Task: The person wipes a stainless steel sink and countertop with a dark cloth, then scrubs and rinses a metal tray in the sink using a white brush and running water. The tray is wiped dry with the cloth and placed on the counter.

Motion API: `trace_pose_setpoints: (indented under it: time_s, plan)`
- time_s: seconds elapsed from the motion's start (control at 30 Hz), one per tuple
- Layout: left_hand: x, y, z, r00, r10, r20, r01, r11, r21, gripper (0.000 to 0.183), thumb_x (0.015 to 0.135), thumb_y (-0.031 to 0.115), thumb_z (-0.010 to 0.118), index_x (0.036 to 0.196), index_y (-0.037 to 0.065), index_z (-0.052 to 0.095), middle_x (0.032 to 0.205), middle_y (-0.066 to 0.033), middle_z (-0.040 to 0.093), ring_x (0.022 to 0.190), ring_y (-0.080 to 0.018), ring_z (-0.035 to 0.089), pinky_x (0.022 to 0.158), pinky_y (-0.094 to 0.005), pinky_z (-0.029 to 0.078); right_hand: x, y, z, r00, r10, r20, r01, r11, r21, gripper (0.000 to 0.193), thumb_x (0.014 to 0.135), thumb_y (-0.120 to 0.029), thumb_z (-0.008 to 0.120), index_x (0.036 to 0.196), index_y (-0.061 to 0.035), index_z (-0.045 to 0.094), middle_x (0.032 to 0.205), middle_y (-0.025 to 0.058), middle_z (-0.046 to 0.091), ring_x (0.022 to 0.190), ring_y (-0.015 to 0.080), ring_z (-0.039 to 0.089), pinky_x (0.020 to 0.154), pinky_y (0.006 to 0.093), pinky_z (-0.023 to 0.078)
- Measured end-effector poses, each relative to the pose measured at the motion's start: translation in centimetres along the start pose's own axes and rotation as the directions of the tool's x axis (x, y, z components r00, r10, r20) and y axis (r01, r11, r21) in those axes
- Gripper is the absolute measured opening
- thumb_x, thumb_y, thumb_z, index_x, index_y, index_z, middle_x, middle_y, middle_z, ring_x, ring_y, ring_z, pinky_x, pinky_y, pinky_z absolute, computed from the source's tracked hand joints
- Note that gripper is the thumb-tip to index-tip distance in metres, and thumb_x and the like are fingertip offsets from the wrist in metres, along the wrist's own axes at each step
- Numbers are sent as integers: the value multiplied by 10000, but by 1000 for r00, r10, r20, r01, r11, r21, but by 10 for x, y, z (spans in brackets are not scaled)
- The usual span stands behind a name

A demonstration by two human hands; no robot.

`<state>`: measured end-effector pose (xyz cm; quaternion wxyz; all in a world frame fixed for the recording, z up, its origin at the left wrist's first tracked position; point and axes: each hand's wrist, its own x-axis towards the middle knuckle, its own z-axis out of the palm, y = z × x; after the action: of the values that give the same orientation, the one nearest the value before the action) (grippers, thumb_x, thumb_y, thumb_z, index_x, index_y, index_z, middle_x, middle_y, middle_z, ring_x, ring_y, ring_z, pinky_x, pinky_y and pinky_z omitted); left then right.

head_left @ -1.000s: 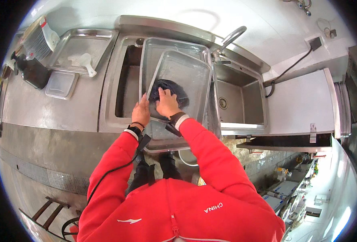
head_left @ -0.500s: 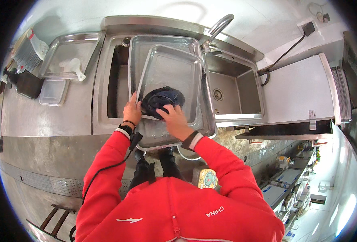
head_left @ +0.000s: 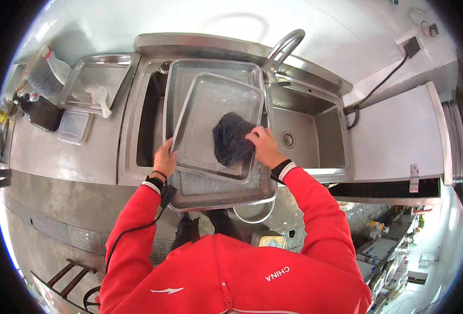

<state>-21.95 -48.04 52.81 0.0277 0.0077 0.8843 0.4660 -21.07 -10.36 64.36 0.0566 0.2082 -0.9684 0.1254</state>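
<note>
A crumpled dark cloth [head_left: 228, 137] lies in the upper metal tray [head_left: 197, 123], toward its right side. My right hand [head_left: 266, 147] pinches the cloth's right edge near the tray's right rim. With bent fingers, my left hand [head_left: 164, 158] grips the left rim of the same tray close to its near corner. This tray is turned slightly and rests on a larger metal tray [head_left: 218, 198], which spans the sink and juts over its front edge. Wet streaks shine on the upper tray's floor.
A faucet [head_left: 290, 46] rises behind the right sink basin [head_left: 315, 144]. On the left counter are another metal tray [head_left: 106, 78] with a white scoop [head_left: 100, 98], a lidded plastic box [head_left: 75, 127] and a dark jug [head_left: 44, 114]. A round basin [head_left: 256, 212] sits below the trays.
My right hand has moved right with the cloth, from the tray's near left to its right side. My left hand stays at the left rim. The view has shifted slightly.
</note>
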Motion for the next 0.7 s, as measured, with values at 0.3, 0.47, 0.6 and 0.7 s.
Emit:
trace_pose_setpoints:
  time_s: [0.3,0.47,0.6,0.7]
  plan:
    - [-14,40,-16,997,-71,-38,79,960,268,459,795,120,696,1235,38,593,1100,-192,579,980,-413,597,862,-462,496,91,89,14,993,77,-95,-82,996,-44,388,775,9,637,1131,-146,639,1112,123,543,1019,393,532,875,470,471]
    - [-44,86,-7,906,208,-369,53,808,586,423,760,99,715,1160,70,579,1099,-176,487,1045,-384,488,906,-474,386,152,114,27,960,228,-163,-223,974,48,427,770,-7,638,1174,-131,574,1146,182,530,1040,445,542,872,509,482]
    - [-85,103,11,913,-191,-361,258,955,146,264,824,130,724,1005,-3,583,915,-147,602,787,-325,617,681,-435,495,206,108,44,921,307,-239,-263,944,199,413,763,-26,633,1162,-85,545,1126,209,548,1012,449,572,877,505,479]
    - [-95,102,34,775,-604,-186,512,773,-374,277,882,183,714,958,-53,592,836,-140,660,698,-260,676,583,-376,549,239,84,62,910,358,-211,-277,900,336,368,773,-38,616,1137,-71,574,1112,218,571,1021,451,576,878,506,480]
